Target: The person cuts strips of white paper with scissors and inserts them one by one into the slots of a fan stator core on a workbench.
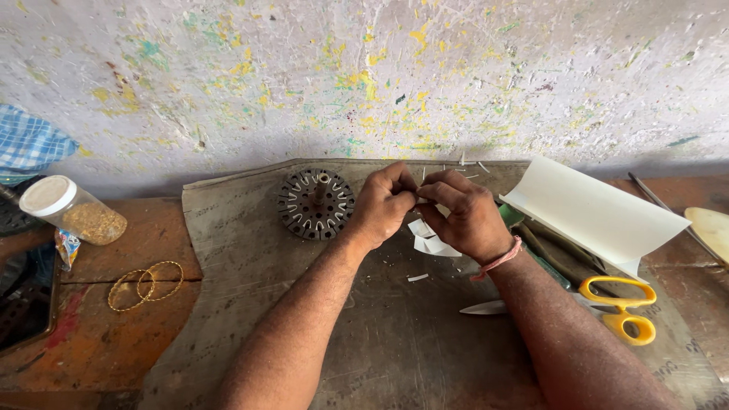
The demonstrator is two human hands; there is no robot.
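My left hand (pixel 384 203) and my right hand (pixel 465 214) meet fingertip to fingertip over a grey mat (pixel 250 250), pinching a small white paper strip (pixel 422 199) between them. Just left of my left hand lies a round dark slotted metal core (pixel 315 203) with a short shaft in its middle. Folded white paper pieces (pixel 430 240) lie on the mat under my right hand. A pink band circles my right wrist.
A white sheet (pixel 592 212) and yellow-handled scissors (pixel 619 307) lie to the right, with dark tools beneath. At left are a plastic jar with a white lid (pixel 72 211), gold bangles (pixel 144 285) and a blue checked cloth (pixel 26 144). A paint-speckled wall stands behind.
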